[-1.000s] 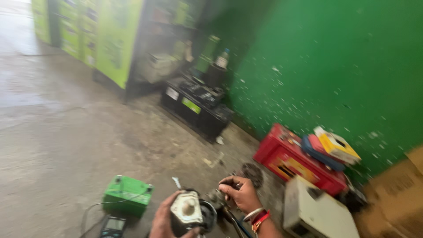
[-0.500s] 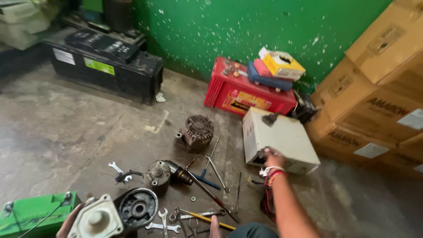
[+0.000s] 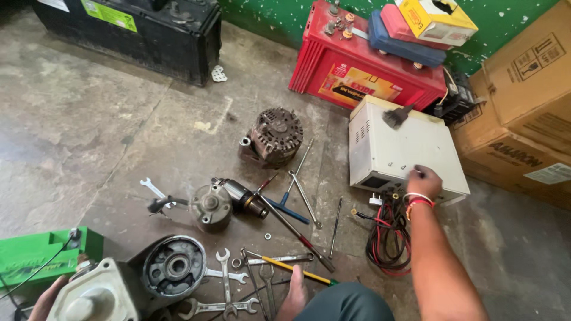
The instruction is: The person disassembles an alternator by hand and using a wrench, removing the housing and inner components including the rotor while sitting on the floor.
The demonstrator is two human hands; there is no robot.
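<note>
Your right hand (image 3: pixel 423 181) rested, fingers curled, on the cream metal box (image 3: pixel 404 148) by the red battery (image 3: pixel 363 65); grip contents unclear. Your left hand (image 3: pixel 44 300) cupped the grey cast motor housing (image 3: pixel 95 294) on the floor.

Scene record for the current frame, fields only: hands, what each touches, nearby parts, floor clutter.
right hand: reaching out, resting on the near edge of the cream metal box
left hand: at frame's lower left, on the grey motor housing
brush: lies on the box top
cables: red and black coil below the right wrist
alternator: on the concrete floor, untouched
spanners: scattered near the knee
red battery: against the green wall
</note>
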